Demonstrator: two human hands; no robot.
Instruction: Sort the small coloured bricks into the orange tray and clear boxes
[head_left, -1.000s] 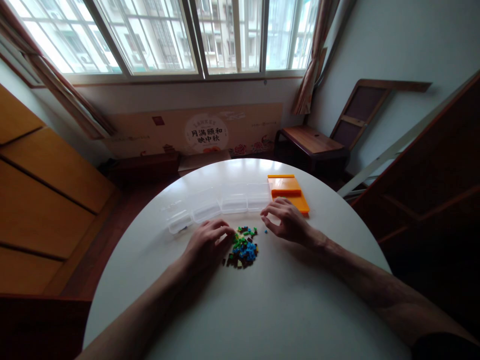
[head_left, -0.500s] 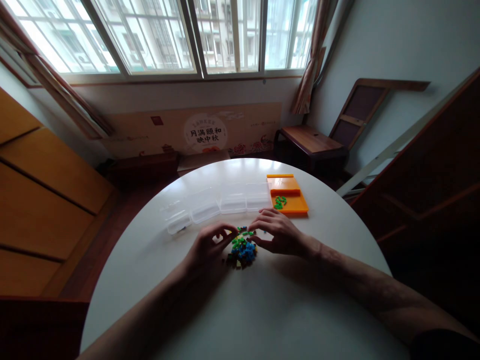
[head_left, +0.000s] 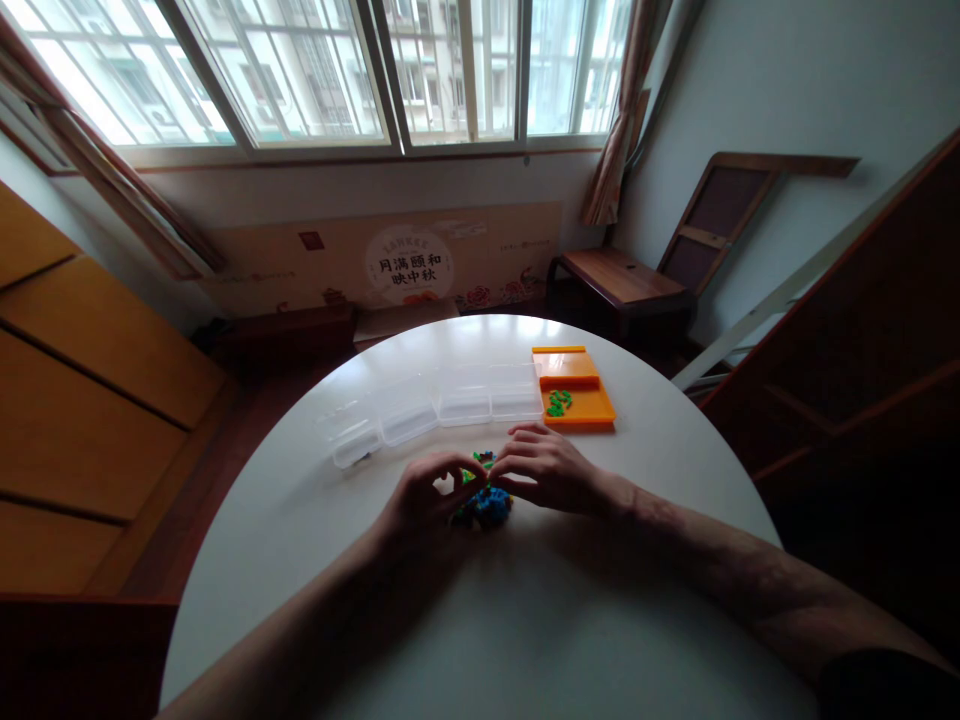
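Note:
A small heap of tiny building bricks [head_left: 491, 507], blue, green, yellow and dark, lies on the white round table. Over its left side is my left hand [head_left: 427, 490], thumb and forefinger closed in a pinch. My right hand [head_left: 551, 468] comes in from the right, its thumb and fingertips drawn together just beside the left fingertips. Whatever lies between the fingers is too small and hidden to name. Beyond my right hand, several green bricks [head_left: 559, 403] rest in the front part of an orange tray [head_left: 589, 408].
Clear plastic boxes [head_left: 409, 428] stand in a curved row behind the hands, the last one touching the orange tray. The white table [head_left: 480, 630] has a rounded far edge. A wooden chair [head_left: 626, 278] stands beyond it, below the window wall.
Both hands have moved inward over the heap, so their fingertips now nearly meet. My right hand's fingers have closed from a wider spread, and more of the heap is covered.

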